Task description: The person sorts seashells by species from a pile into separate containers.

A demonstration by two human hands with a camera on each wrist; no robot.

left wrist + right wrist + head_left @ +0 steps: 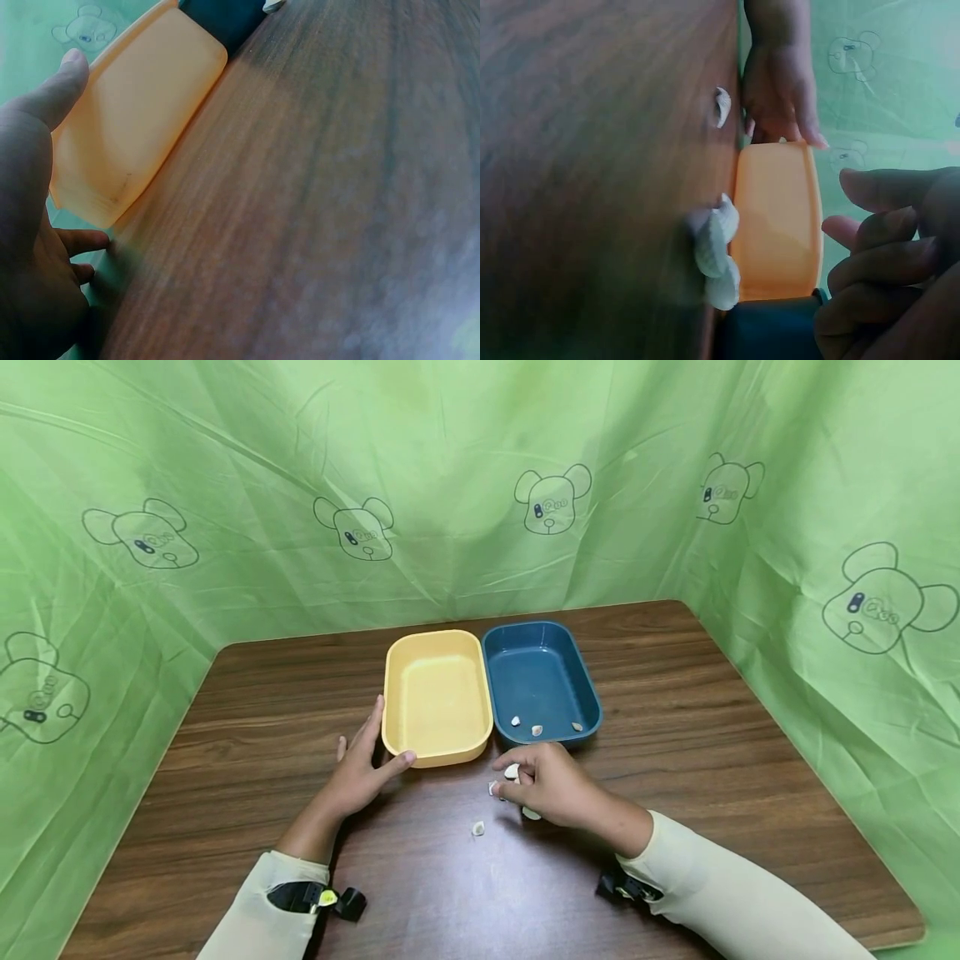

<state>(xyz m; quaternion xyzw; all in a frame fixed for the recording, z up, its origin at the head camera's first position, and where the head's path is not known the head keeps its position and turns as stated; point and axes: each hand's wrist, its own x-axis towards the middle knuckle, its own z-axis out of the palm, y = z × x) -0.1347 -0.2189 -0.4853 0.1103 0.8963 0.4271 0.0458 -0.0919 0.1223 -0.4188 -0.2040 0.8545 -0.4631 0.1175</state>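
My left hand (358, 777) rests at the near left corner of a yellow rectangular tub (442, 693), fingers along its left side. The left wrist view shows its thumb (69, 79) stretched out at the rim. Over the table just in front of a blue tub (536, 677), my right hand (558, 789) hovers above a few white seashells (512, 771). In the right wrist view its thumb and index finger stand apart with nothing between them, other fingers loosely bent; the shell cluster (711, 244) lies below. Part of that cluster is hidden by the hand in the head view.
A single shell (478, 828) lies on the wooden table (285, 710), nearer to me. Three small shells, one of them a pale shell (537, 730), sit at the near end inside the blue tub. The tubs stand side by side. Green printed curtains (450, 460) enclose the table.
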